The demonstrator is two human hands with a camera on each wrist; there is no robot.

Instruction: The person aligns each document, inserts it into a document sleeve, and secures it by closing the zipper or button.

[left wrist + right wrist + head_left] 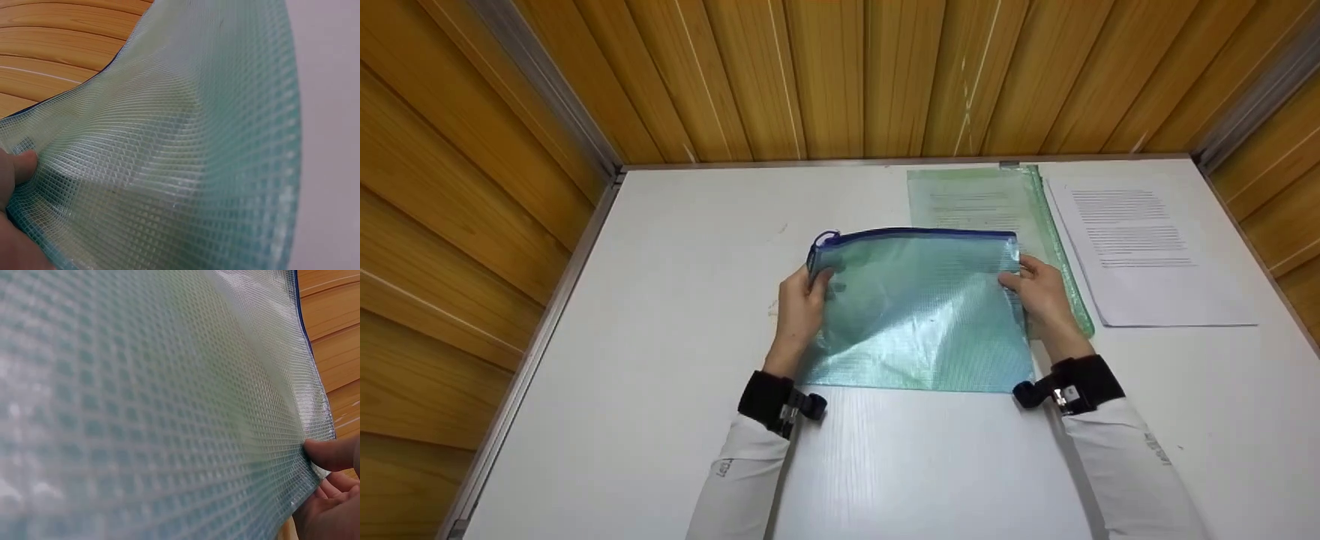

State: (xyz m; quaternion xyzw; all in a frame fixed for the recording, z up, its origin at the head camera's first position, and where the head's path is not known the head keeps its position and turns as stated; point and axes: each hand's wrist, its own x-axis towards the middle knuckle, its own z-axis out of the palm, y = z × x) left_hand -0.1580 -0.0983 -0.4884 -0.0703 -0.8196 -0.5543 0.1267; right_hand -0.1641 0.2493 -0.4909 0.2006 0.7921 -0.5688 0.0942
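Note:
A translucent blue-green mesh zipper pouch is held up over the table, its dark blue zipper edge on the far side. My left hand pinches its left edge near the zipper's corner, where a blue pull loop hangs. At the opposite edge my right hand pinches the pouch between thumb and fingers. Both wrist views are mostly filled by the mesh, with the left thumb and the right thumb on its surface. The fingers behind the pouch are largely hidden.
Behind the pouch lies a green-edged zipper pouch with printed paper showing through, partly covered. To its right is a stack of printed sheets. The white table meets wood-patterned walls at the back and sides.

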